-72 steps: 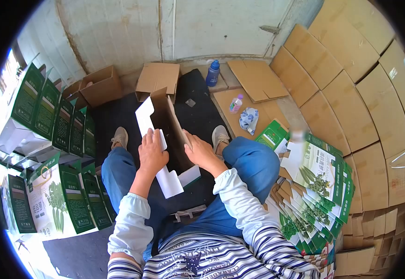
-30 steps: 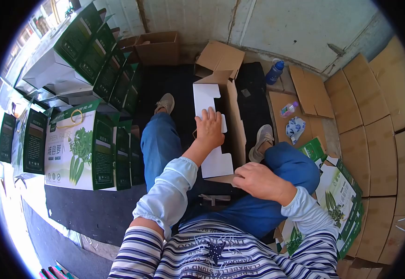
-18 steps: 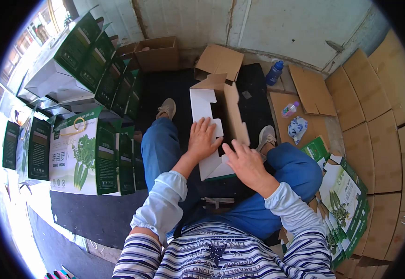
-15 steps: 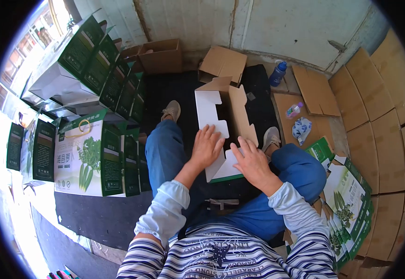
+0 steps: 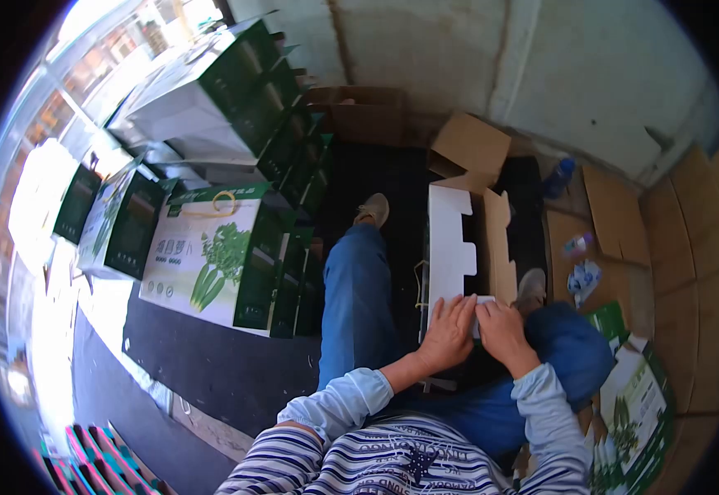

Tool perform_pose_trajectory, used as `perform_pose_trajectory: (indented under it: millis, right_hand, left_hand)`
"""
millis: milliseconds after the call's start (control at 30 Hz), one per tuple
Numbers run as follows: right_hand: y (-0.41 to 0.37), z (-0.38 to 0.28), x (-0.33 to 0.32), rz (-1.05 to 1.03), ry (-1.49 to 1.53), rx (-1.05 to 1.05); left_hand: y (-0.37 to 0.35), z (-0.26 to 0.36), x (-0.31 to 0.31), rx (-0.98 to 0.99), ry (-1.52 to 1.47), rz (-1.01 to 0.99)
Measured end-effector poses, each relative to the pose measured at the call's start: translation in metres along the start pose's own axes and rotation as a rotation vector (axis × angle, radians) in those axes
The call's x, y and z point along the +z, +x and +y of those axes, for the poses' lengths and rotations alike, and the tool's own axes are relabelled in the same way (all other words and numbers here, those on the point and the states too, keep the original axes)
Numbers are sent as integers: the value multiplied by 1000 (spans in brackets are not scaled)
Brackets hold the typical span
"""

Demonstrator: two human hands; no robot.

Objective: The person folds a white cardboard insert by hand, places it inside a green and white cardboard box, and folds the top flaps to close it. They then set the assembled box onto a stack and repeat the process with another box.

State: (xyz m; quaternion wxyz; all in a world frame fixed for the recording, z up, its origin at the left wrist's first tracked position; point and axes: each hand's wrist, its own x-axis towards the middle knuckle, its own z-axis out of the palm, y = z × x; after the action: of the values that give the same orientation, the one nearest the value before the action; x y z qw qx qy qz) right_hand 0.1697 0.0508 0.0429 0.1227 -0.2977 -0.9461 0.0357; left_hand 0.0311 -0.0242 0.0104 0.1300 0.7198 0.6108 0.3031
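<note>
- Left hand point(image 5: 448, 337): fingers stretched out side by side over the near end of a long, open-topped cardboard box with a white outside and brown inside point(image 5: 449, 252); whether they pinch the board cannot be told.
- Right hand point(image 5: 503, 333): fingers bent over the same near end, fingertips just beside the left hand's; their grip cannot be made out either.
- The box stands between the person's legs, in blue trousers point(image 5: 354, 297), its notched long side flaps raised.
- Beyond its far end, a brown cardboard carton point(image 5: 473, 142) on black matting point(image 5: 345, 177).
- To the left, green-and-white printed cartons point(image 5: 203, 256), some stacked.
- To the right, a crumpled blue-and-white cloth point(image 5: 584, 280), a small clear bottle with a purplish cap point(image 5: 577, 245), a dark-blue bottle point(image 5: 559, 178), and flat green-and-white printed cardboard point(image 5: 630, 384).
</note>
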Motion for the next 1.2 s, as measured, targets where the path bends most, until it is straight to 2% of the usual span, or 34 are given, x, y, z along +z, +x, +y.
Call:
perform_pose_trajectory:
  millis: [67, 200, 400, 533, 733, 767, 833, 900, 967, 1067, 1200]
  right_hand:
    - [-3, 0, 1, -5, 14, -15]
    - [-5, 4, 6, 16, 52, -56]
    - [-11, 5, 4, 19, 77, 1]
    - [-18, 7, 7, 41, 80, 52]
    - [-28, 1, 3, 110, 55, 14]
    - [-29, 0, -2, 132, 49, 3]
    - [-27, 4, -14, 349, 100, -108]
    - [-31, 17, -18, 465, 113, -68]
    - [-27, -2, -55, 527, 136, 67]
    - [-25, -4, -53, 497, 250, 233]
    - [-23, -10, -44, 446, 186, 177]
  left_hand:
    - [3, 3, 4, -67, -7, -46]
    - [9, 6, 18, -101, 6, 18]
    - [19, 9, 41, -169, 118, 7]
    - [23, 13, 45, -160, 154, -13]
    - [21, 13, 45, -146, 183, 7]
    - [19, 11, 47, -143, 211, -8]
    - [17, 16, 42, -155, 232, -38]
    - [13, 22, 31, -130, 201, -38]
    - [13, 29, 18, -139, 217, -67]
    - [9, 26, 26, -129, 189, -22]
    - [5, 14, 49, -98, 176, 47]
